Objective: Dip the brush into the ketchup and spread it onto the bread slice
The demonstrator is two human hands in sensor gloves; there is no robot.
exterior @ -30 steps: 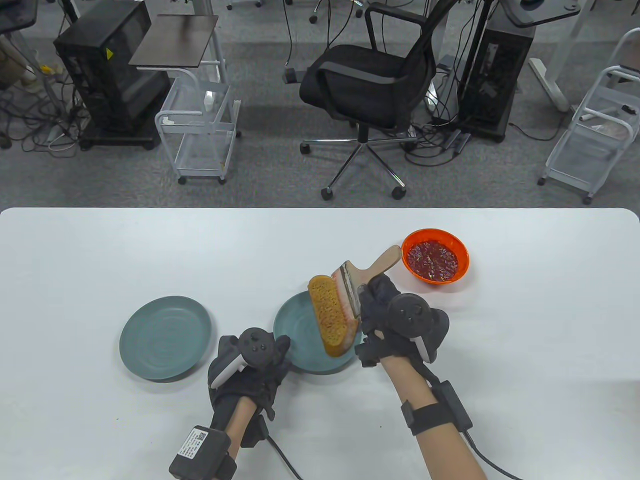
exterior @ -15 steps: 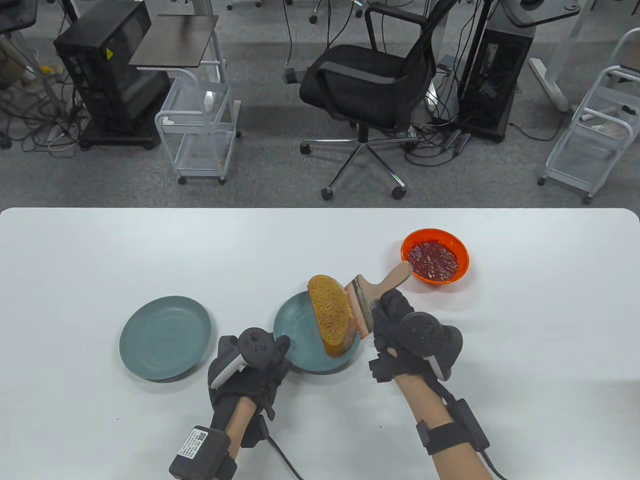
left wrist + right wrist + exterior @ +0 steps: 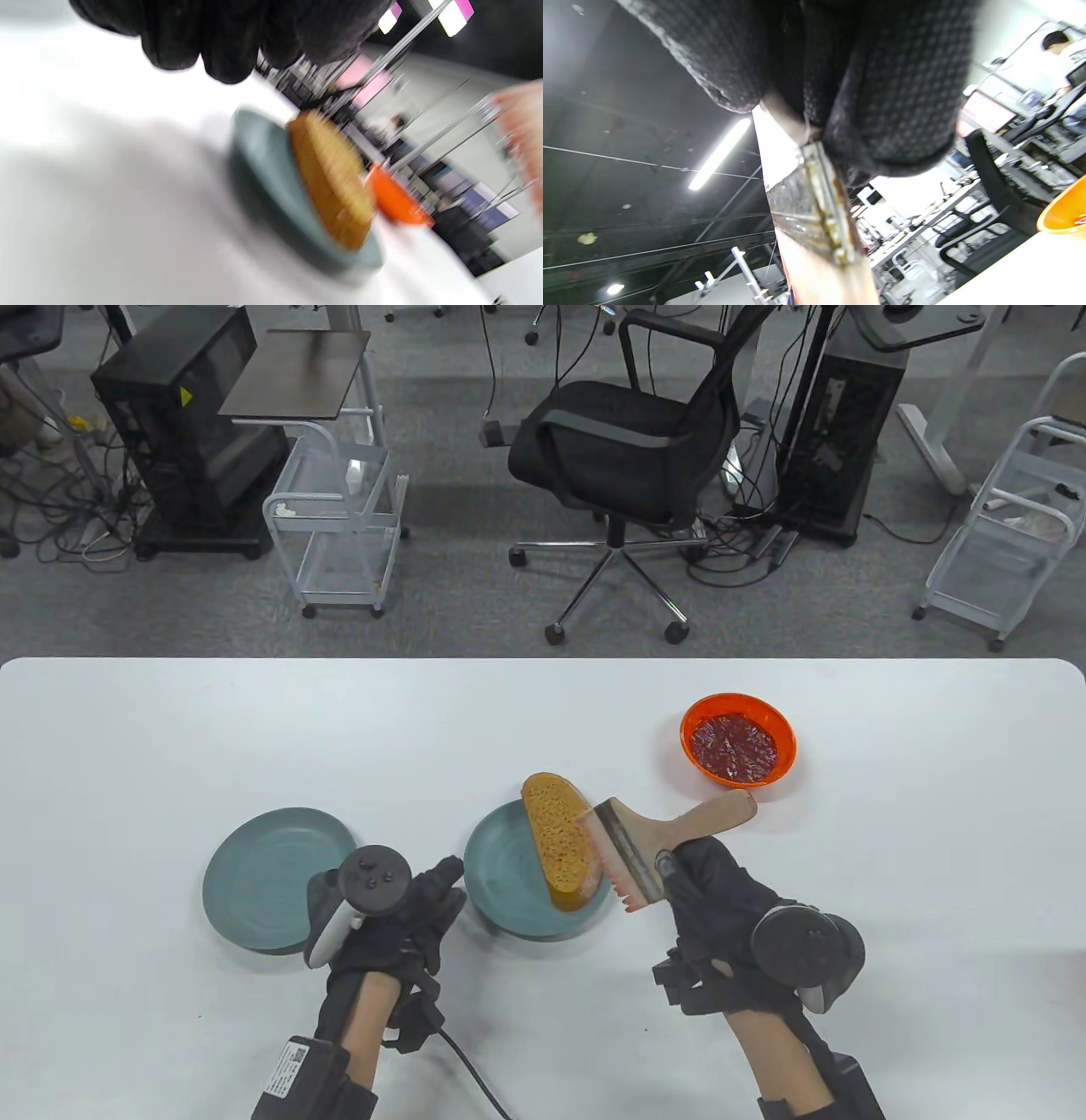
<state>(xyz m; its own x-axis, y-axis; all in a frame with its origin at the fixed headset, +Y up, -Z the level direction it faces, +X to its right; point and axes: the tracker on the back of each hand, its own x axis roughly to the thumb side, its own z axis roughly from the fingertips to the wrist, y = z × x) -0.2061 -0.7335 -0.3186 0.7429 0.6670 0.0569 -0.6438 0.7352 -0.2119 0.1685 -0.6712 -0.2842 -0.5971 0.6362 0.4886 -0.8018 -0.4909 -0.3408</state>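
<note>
Brush (image 3: 645,844) gripped in right hand (image 3: 721,916) beside bread slice (image 3: 557,840); left hand (image 3: 390,912) loosely curled, empty.

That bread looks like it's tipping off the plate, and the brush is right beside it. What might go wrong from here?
1. The bread slice leans across the teal plate with one end past the rim; a push from the brush might slide it onto the table.
2. The left hand rests beside the plate, not on it, so the plate may shift.
3. The bristles look sauce-stained and hang partly past the plate; drips could land on the table.
</note>
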